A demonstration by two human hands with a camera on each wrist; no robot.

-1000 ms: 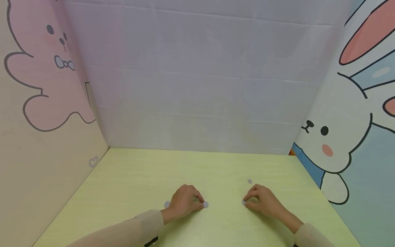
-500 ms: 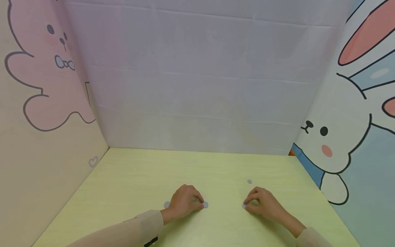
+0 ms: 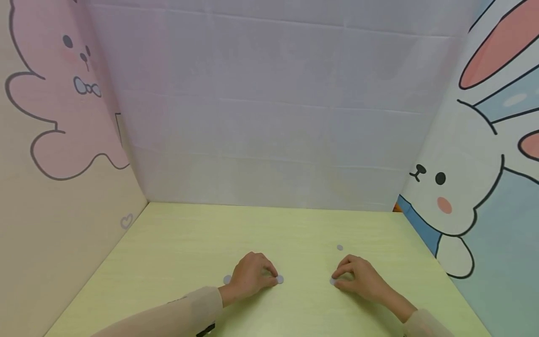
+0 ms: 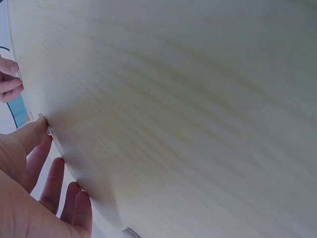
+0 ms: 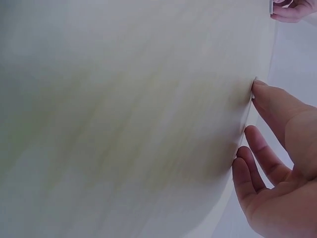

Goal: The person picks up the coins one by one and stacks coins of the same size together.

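In the head view, my left hand (image 3: 252, 274) pinches a flat, round grey disc (image 3: 280, 279) between thumb and fingertips, close on the pale yellow tabletop (image 3: 278, 229). Across from it, my right hand (image 3: 358, 279) has thumb and index finger curled to a second grey disc (image 3: 332, 281), partly covered by the fingertips. The left wrist view shows the left thumb (image 4: 37, 130) at its disc's edge, with the other fingers down at the table. From the right wrist, the disc (image 5: 254, 87) appears edge-on as a thin sliver at the thumb.
One loose grey disc (image 3: 227, 279) lies left of my left wrist. Another disc (image 3: 339, 247) lies beyond my right hand. A white back panel (image 3: 273, 117) and two side panels printed with a pink bear (image 3: 80, 117) and a white rabbit (image 3: 459, 154) enclose the table.
My right hand has shifted slightly toward me with its disc, mostly in the first half second. The left hand and the loose discs have stayed in place.
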